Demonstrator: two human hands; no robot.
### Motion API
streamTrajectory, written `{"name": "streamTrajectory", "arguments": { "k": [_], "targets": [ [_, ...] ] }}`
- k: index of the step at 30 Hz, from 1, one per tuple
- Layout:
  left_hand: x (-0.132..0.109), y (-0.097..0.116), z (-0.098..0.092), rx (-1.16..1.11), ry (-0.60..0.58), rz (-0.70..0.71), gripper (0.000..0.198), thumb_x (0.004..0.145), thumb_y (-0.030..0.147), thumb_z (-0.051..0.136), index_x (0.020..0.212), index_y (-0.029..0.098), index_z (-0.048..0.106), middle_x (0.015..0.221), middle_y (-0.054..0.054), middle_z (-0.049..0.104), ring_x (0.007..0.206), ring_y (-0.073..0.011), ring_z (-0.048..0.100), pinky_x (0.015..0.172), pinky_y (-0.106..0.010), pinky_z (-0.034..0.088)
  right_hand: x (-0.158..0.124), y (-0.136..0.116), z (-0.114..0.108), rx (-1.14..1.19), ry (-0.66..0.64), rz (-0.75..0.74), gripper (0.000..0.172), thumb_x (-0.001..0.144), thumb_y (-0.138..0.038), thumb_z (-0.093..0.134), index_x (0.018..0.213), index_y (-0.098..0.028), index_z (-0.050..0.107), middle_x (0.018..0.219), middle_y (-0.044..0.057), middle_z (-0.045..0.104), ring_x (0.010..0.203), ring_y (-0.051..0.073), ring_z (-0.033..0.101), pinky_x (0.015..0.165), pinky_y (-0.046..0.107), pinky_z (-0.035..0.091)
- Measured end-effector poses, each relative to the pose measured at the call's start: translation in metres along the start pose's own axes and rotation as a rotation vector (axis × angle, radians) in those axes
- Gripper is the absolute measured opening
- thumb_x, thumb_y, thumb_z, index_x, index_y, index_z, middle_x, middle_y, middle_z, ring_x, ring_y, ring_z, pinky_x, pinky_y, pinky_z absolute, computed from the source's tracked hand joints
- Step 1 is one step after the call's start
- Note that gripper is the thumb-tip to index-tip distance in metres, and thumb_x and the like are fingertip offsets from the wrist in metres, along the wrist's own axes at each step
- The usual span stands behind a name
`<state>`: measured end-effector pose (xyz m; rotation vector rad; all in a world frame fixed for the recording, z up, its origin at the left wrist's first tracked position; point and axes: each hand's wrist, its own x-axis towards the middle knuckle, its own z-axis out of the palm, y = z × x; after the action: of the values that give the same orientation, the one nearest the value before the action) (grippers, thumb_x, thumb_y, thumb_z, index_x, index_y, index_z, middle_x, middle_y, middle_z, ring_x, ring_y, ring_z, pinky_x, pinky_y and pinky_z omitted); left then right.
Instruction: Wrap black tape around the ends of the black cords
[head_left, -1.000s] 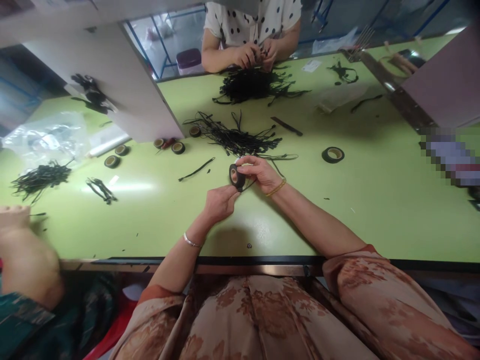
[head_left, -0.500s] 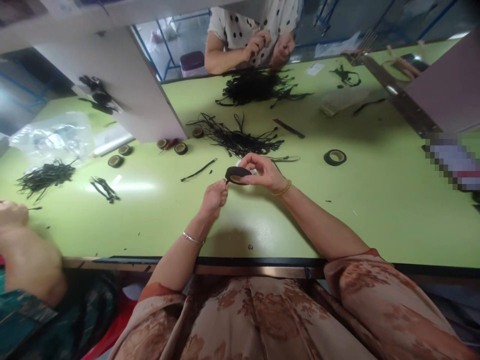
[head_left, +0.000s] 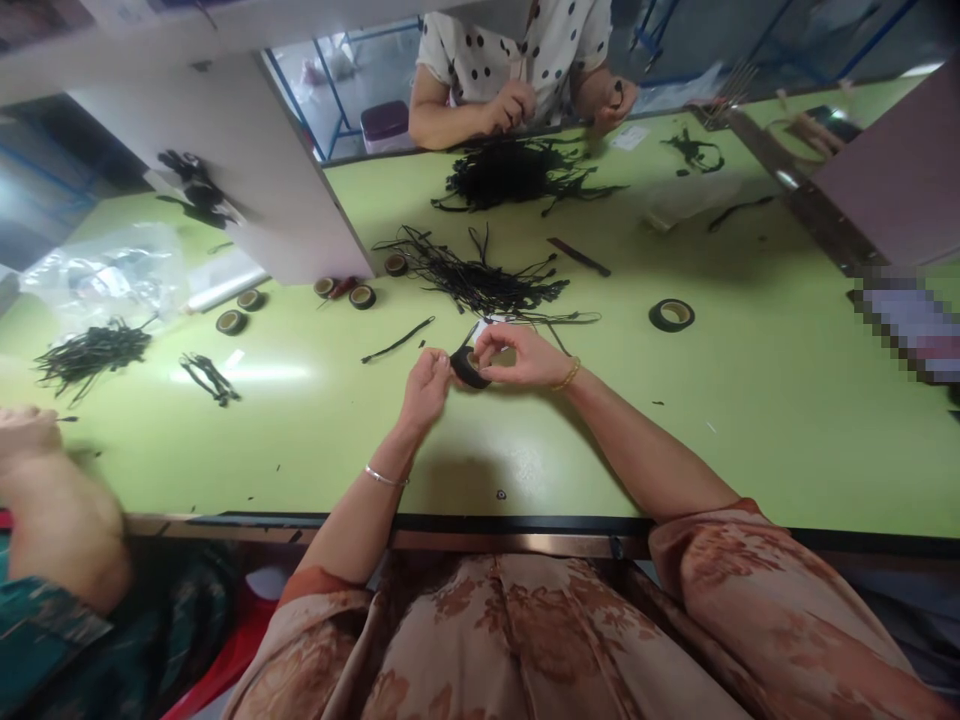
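My right hand (head_left: 523, 356) grips a roll of black tape (head_left: 468, 368) just above the green table (head_left: 750, 420). My left hand (head_left: 424, 386) is closed in a pinch right beside the roll, on something thin that I cannot make out. A pile of black cords (head_left: 480, 278) lies just beyond my hands. A single black cord (head_left: 397, 340) lies to the left of the roll.
Another tape roll (head_left: 671, 314) lies to the right, and several small rolls (head_left: 361, 296) sit left near a white panel (head_left: 247, 170). A person in a dotted top (head_left: 517, 45) works across the table over a second cord heap (head_left: 514, 172). Someone's arm (head_left: 52, 510) is at my left.
The tape roll has turned in my right hand and dropped slightly. My left hand has shifted up to the roll's side. The person opposite has spread their hands apart.
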<state>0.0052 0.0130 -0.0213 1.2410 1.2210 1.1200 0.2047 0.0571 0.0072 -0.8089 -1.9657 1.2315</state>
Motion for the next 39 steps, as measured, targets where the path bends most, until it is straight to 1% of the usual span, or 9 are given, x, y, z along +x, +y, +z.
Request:
{"name": "streamTrajectory", "arguments": {
  "k": [3,6,11,17,22,26,30,35,39],
  "targets": [
    [-0.001,-0.002,0.002,0.238,0.001,0.095,0.02,0.091,0.038,0.051,0.084,0.019,0.05,0.06,0.006,0.043,0.055,-0.009,0.038,0.055,-0.022,0.032,0.004,0.009,0.008,0.201,0.059,0.206,0.025,0.07,-0.02,0.067,0.092,-0.02,0.056,0.062,-0.003,0.066,0.056,0.014,0.06,0.057,0.024,0.046],
    [-0.002,0.001,0.001,0.453,0.054,0.22,0.014,0.088,0.027,0.051,0.079,0.018,0.055,0.069,0.002,0.051,0.063,-0.0106,0.044,0.064,-0.024,0.037,0.009,0.02,0.01,0.447,0.15,0.417,0.026,0.076,-0.032,0.064,0.097,-0.019,0.056,0.056,-0.002,0.067,0.037,0.009,0.042,0.038,0.021,0.03],
    [-0.006,0.007,0.0,0.666,0.046,0.337,0.019,0.091,0.027,0.047,0.078,0.018,0.058,0.076,-0.002,0.06,0.071,-0.0134,0.053,0.071,-0.027,0.042,0.011,0.017,0.007,0.617,0.119,0.525,0.056,0.084,-0.067,0.053,0.092,-0.013,0.064,0.058,0.007,0.069,0.034,0.007,0.033,0.032,0.022,0.018],
    [-0.013,0.006,0.005,0.846,0.003,0.392,0.018,0.093,0.029,0.044,0.088,0.019,0.058,0.08,-0.003,0.063,0.069,-0.0143,0.055,0.067,-0.027,0.041,0.009,-0.001,0.009,0.653,0.132,0.518,0.064,0.08,-0.075,0.054,0.085,-0.013,0.07,0.066,0.007,0.068,0.042,0.007,0.042,0.035,0.023,0.019],
    [-0.018,0.007,0.007,0.982,-0.089,0.493,0.019,0.093,0.035,0.05,0.089,0.018,0.059,0.081,-0.004,0.063,0.071,-0.0144,0.057,0.063,-0.026,0.038,0.009,-0.004,0.011,0.647,0.206,0.474,0.042,0.066,-0.048,0.081,0.089,-0.015,0.068,0.073,0.003,0.068,0.059,0.01,0.057,0.046,0.02,0.033],
    [-0.019,0.007,0.007,1.124,-0.158,0.552,0.028,0.097,0.034,0.041,0.084,0.018,0.059,0.078,-0.005,0.063,0.07,-0.0142,0.056,0.056,-0.026,0.031,0.007,-0.007,0.019,0.612,0.251,0.479,0.047,0.053,-0.025,0.085,0.092,-0.016,0.061,0.064,-0.002,0.067,0.058,0.012,0.06,0.06,0.025,0.044],
    [-0.019,0.01,0.005,1.189,-0.184,0.582,0.035,0.099,0.035,0.036,0.08,0.017,0.059,0.073,-0.006,0.063,0.066,-0.0141,0.055,0.054,-0.028,0.026,0.007,-0.012,0.026,0.642,0.325,0.424,0.045,0.055,-0.023,0.081,0.091,-0.019,0.054,0.06,-0.005,0.067,0.054,0.013,0.061,0.06,0.027,0.046],
    [-0.019,0.009,0.007,1.176,-0.22,0.517,0.032,0.097,0.035,0.04,0.079,0.016,0.059,0.072,-0.006,0.063,0.064,-0.0144,0.054,0.054,-0.028,0.025,0.006,-0.016,0.021,0.664,0.371,0.322,0.044,0.057,-0.026,0.081,0.087,-0.021,0.05,0.059,-0.005,0.066,0.054,0.014,0.061,0.06,0.028,0.049],
    [-0.017,0.01,0.009,1.025,-0.127,0.372,0.027,0.094,0.033,0.047,0.075,0.017,0.058,0.069,-0.004,0.06,0.061,-0.0132,0.051,0.058,-0.027,0.029,0.004,-0.017,0.008,0.635,0.301,0.232,0.047,0.058,-0.027,0.082,0.093,-0.021,0.052,0.067,-0.003,0.069,0.057,0.015,0.061,0.06,0.028,0.049]
  ]
}}
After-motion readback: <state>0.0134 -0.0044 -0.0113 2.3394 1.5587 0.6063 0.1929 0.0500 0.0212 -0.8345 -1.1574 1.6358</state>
